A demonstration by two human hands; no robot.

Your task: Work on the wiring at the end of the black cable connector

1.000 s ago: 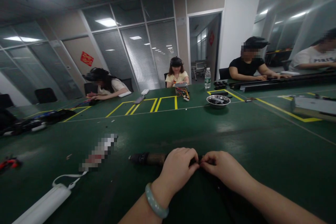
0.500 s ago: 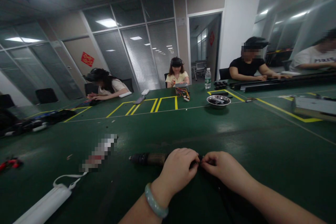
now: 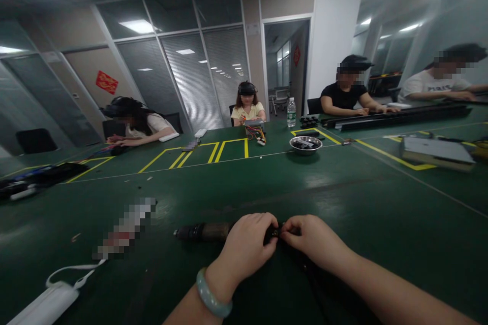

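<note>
A dark, brownish cylindrical tool [image 3: 202,231] lies across the green table [image 3: 362,213] close to me, its tip pointing left. My left hand [image 3: 246,246], with a pale green bangle at the wrist, is curled over the tool's right end. My right hand [image 3: 310,241] meets it from the right, fingers pinched on a small dark part [image 3: 275,232] between the two hands. What that part is stays too small to make out. A dark strip runs from the hands toward me along the table.
A white handle-like object with a strap [image 3: 41,302] lies at the near left, beside a blurred-out item [image 3: 125,228]. A metal bowl [image 3: 305,144] and a water bottle [image 3: 291,112] stand farther back. Several people sit around the table. A grey flat box [image 3: 436,151] rests at right.
The view has shifted to the right, so everything sits further left in the picture. Both hands stay together on the tool's right end, barely moving.
</note>
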